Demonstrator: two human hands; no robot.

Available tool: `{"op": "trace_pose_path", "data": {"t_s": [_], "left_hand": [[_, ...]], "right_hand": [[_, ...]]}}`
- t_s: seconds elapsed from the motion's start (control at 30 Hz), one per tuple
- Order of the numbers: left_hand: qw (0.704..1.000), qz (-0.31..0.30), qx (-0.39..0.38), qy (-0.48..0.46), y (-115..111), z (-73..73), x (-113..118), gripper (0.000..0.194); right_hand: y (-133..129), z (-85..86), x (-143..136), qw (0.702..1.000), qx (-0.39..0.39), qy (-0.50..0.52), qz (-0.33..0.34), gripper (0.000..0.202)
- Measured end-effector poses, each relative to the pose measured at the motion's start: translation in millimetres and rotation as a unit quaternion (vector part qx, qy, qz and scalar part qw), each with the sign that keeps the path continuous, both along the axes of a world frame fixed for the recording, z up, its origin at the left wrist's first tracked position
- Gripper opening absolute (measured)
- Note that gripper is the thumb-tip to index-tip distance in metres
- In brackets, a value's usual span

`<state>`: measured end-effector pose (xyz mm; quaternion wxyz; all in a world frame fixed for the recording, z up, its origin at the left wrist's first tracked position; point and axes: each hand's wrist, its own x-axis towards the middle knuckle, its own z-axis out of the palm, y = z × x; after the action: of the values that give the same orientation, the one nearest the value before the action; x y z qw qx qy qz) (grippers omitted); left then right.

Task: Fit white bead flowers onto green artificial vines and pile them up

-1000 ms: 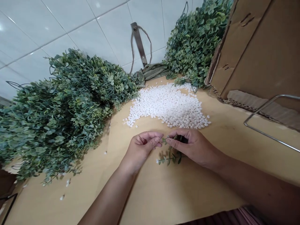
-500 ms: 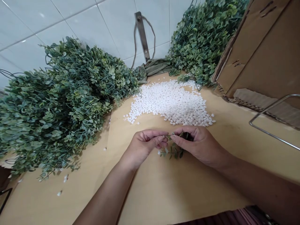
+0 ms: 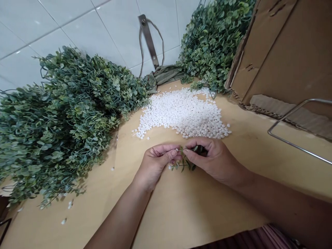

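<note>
Near the middle of the tan tabletop, both hands meet at a small green leafy sprig. My right hand is closed on the sprig, whose darker leaves tuck under its fingers. Thumb and fingers of my left hand pinch a small white piece at a tip of the sprig. Another white piece shows at the sprig's lower left end. Just beyond the hands lies a spread pile of small white pieces.
Piled artificial greenery fills the left side, and more greenery stands at the back right. A cardboard box and a bent metal wire are at the right. Green cloth lies by the tiled wall.
The whole view has shifted, so things appear slightly further left. The fingertips stay close together, and the sprig has turned a little between them.
</note>
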<state>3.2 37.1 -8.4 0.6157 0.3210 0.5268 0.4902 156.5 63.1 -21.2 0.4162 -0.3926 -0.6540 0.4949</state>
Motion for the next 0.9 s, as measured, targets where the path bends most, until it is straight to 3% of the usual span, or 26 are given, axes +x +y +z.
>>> {"op": "trace_pose_path", "data": {"t_s": [0.9], "left_hand": [[1.0, 0.027, -0.003, -0.011, -0.8, -1.0, 5.7, 0.023]], "right_hand": [[-0.8, 1.1, -0.6, 1.0, 0.016, 0.001, -0.011, 0.012]]}}
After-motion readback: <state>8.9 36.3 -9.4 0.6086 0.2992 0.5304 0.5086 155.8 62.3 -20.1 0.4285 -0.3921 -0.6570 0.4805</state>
